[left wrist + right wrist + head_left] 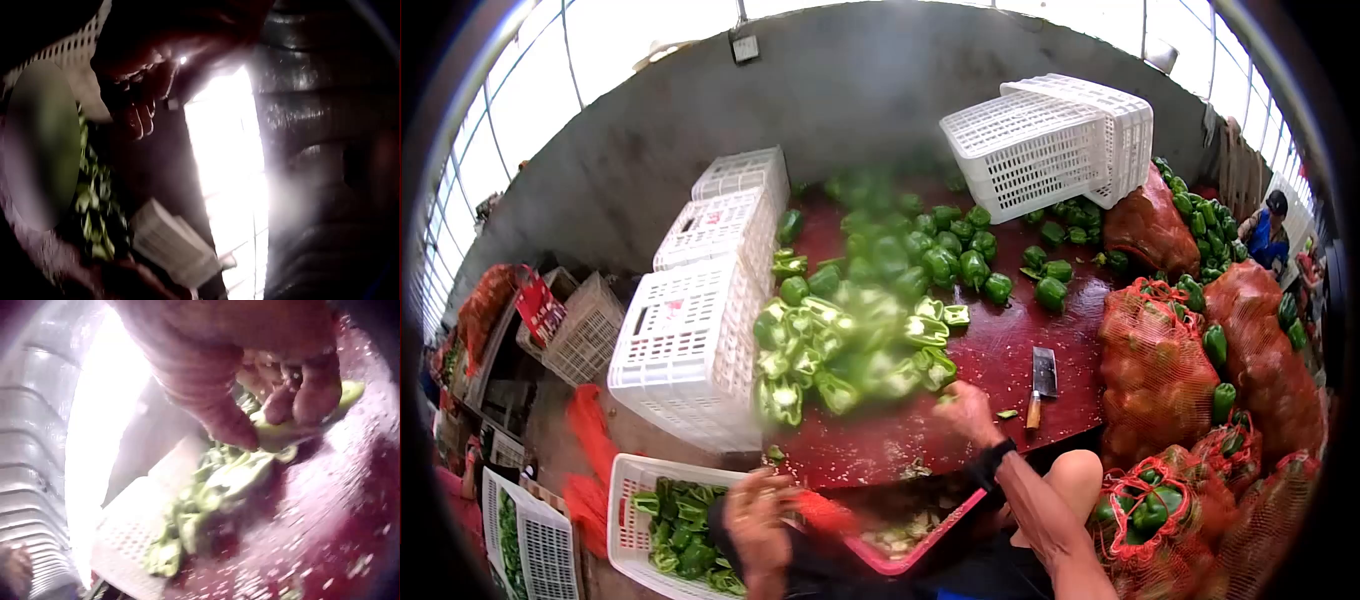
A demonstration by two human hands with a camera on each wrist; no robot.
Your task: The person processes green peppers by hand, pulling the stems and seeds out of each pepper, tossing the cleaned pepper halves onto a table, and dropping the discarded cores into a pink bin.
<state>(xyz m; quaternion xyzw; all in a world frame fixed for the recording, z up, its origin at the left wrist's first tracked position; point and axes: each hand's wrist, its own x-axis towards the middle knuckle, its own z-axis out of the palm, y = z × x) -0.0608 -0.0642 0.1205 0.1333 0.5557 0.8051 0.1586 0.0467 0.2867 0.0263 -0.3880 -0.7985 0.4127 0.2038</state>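
Observation:
My right hand [972, 412] is low over the near edge of the red table [1000, 355], where its thumb and fingers pinch a cut green bell pepper piece [281, 433]. Just beyond it lies a pile of halved bell peppers [805, 345], pale insides showing. Whole bell peppers [945, 265] spread behind that pile, partly blurred by a smear in the head view. My left hand [760, 525], fingers loosely bent and nothing visible in them, hovers beside a white crate [625, 500] of cut peppers. To the right of my right hand rests a cleaver [1044, 375] with a wooden handle.
White crates [690, 340] line the table's left side, and two more crates [1040, 140] lean at the back right. Red mesh sacks [1155, 360] of peppers crowd the right. Below the near edge sits a pink tub [900, 562] with scraps. A person [1268, 240] is at far right.

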